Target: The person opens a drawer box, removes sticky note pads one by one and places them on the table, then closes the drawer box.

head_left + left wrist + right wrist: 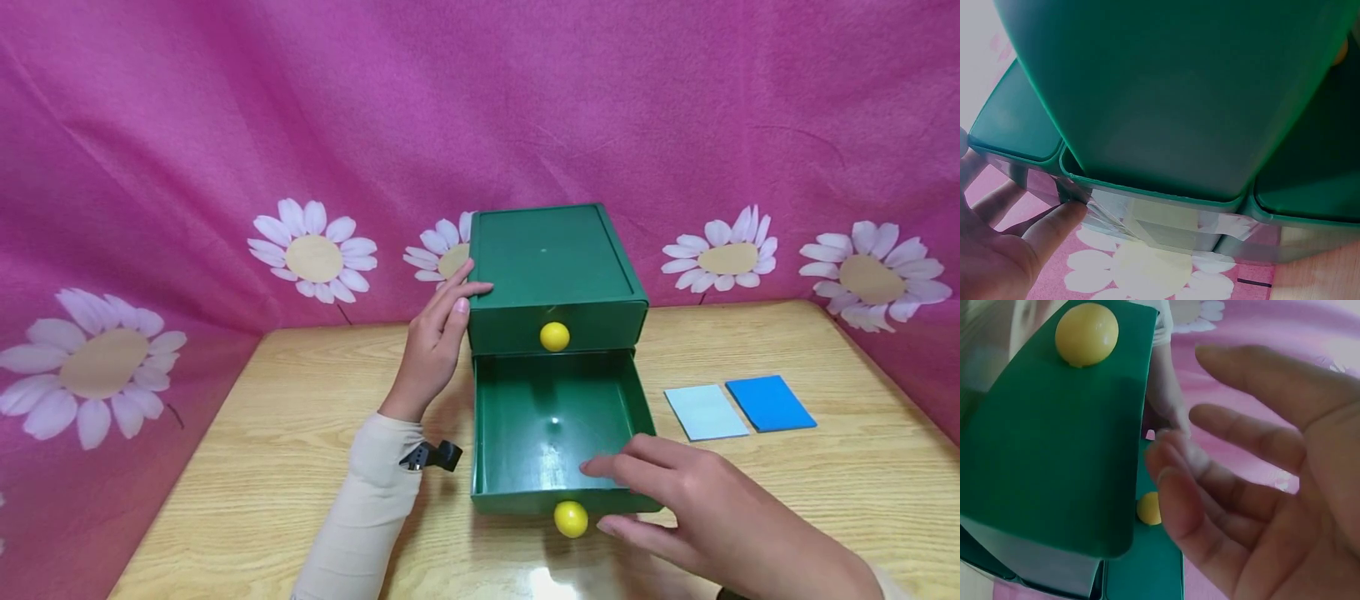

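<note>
A small green drawer cabinet point(555, 258) stands on the table, its lower drawer point(540, 417) pulled out and bare inside. Each drawer front carries a round yellow knob, the upper knob point(554, 337) and the lower knob point(571, 519). My left hand point(435, 342) rests against the cabinet's left side, a fingertip over the top edge. In the left wrist view, the left fingers point(1054, 231) touch the cabinet's side. My right hand point(697, 500) hovers at the drawer's front right corner, fingers loosely bent and thumb apart from the knob, holding nothing.
Right of the drawer, a pale blue square pad point(707, 412) and a darker blue square pad point(771, 403) lie side by side on the wooden table point(300, 467). Behind hangs a pink cloth point(480, 108) with white daisies.
</note>
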Action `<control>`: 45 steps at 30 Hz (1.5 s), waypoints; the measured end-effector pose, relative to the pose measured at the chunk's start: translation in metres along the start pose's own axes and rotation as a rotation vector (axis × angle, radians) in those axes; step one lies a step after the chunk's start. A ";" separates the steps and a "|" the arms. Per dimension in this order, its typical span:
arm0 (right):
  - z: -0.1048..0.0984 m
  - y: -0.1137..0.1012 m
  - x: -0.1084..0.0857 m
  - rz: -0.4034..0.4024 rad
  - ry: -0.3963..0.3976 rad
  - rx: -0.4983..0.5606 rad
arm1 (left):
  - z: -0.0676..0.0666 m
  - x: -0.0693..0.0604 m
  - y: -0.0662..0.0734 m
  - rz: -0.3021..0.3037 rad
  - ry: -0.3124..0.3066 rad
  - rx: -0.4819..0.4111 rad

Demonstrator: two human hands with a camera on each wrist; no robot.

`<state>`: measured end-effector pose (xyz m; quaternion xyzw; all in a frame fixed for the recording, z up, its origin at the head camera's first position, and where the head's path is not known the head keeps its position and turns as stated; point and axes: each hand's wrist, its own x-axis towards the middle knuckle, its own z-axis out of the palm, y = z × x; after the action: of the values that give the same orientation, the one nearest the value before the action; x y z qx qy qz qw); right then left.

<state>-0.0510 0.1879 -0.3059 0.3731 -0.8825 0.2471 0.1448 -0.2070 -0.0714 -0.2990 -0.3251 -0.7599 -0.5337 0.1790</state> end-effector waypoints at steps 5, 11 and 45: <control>0.001 -0.003 -0.001 0.025 -0.155 0.094 | 0.000 0.000 0.001 0.000 0.002 0.001; 0.004 -0.002 0.000 0.099 -0.349 0.194 | 0.000 0.001 0.000 0.004 0.001 0.004; 0.024 0.001 0.009 0.323 -0.604 0.355 | 0.000 0.001 0.000 -0.006 0.006 0.007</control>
<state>-0.0596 0.1701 -0.3224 0.3046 -0.8762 0.2946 -0.2294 -0.2075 -0.0709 -0.2986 -0.3206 -0.7621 -0.5325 0.1811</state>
